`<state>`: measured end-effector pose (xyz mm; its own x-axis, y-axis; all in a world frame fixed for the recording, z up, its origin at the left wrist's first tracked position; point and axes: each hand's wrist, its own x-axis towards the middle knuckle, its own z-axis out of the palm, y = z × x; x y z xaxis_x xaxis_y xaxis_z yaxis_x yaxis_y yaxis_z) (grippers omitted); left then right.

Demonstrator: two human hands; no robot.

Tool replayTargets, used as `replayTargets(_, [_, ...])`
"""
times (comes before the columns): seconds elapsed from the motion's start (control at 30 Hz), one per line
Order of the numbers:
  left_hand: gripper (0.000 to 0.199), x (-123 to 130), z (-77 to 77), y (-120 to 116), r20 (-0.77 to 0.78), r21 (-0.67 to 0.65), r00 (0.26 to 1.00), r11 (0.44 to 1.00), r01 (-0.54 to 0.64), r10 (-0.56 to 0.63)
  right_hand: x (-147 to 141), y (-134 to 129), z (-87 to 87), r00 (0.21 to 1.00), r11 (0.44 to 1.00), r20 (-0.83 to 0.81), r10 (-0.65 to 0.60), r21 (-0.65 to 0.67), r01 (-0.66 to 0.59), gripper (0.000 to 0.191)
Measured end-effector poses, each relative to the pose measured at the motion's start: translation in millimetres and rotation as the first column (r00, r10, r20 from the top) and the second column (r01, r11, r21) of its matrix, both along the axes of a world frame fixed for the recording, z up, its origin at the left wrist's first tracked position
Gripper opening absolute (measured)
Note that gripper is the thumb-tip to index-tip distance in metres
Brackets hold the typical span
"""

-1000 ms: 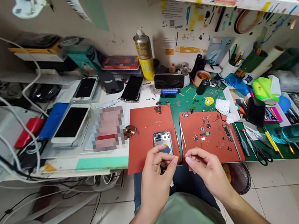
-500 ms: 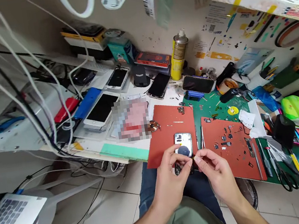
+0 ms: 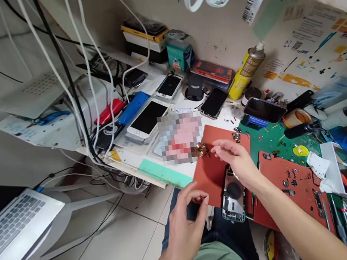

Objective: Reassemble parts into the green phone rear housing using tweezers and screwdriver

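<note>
A phone housing [image 3: 233, 201], with a round black pad inside, lies at the front edge of the left red mat [image 3: 211, 176], above my lap. To its left is my left hand [image 3: 186, 215], fingers loosely curled and apart, with a tiny yellow spot at the index fingertip. Over the mat, beyond the housing, reaches my right hand [image 3: 234, 157]. Its fingers are bunched, and anything small between them is too small to make out. Just left of those fingertips sits a copper coil [image 3: 201, 150]; whether they touch it is unclear.
Small phone parts lie on a second red mat [image 3: 287, 195] at the right. Behind stand a yellow spray can [image 3: 246, 71] and a propped phone [image 3: 265, 110]. White phones [image 3: 148, 118] lie to the left. Cables [image 3: 74, 97] hang down beside a laptop [image 3: 17, 240].
My hands, together over the housing before, have separated. The right moved forward toward the coil and the left drew back leftward. The view turned left, and more of the housing shows.
</note>
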<state>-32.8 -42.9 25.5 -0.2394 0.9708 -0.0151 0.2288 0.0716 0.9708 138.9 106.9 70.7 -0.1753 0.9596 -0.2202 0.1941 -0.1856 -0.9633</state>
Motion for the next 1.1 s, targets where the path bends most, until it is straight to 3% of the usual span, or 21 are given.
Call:
replayTargets(0.1, [0.037,0,-5.9,-4,-0.029,0.051,0.999,0.999,-0.015,0.017,-12,23,-14.7,0.993,0.997,0.104,0.048,0.055,-0.054,0.039])
replayTargets(0.27, [0.033,2,-6.2,-3,-0.048,0.085,0.999,0.996,-0.019,0.023,-30,41,-31.6,0.955,0.983,0.292,0.054,0.152,-0.102,0.056])
replayTargets(0.47, [0.033,-1,-7.0,1,-0.090,0.125,0.996,0.992,-0.010,0.022,-41,40,-32.4,0.913,0.962,0.391,0.113,0.186,-0.199,0.084])
replayTargets(0.7, [0.034,0,-5.4,2,-0.090,0.114,0.996,0.994,0.002,0.008,-41,43,-27.0,0.886,0.943,0.430,0.174,0.186,-0.276,0.099])
replayTargets(0.8, [0.036,0,-4.9,2,-0.065,0.111,0.998,0.994,-0.001,0.008,-39,43,-28.1,0.920,0.947,0.330,0.211,0.163,-0.276,0.104])
replayTargets(0.93, [0.036,1,-10.0,0,-0.021,0.089,1.000,0.996,-0.015,0.017,-34,36,-27.3,0.973,0.969,0.029,0.229,0.085,-0.230,0.107])
replayTargets(1.1, [0.044,-4,-7.3,2,0.066,0.107,0.988,0.983,-0.148,0.141,-17,10,-2.2,0.966,0.992,-0.240,0.097,-0.061,-0.114,0.117])
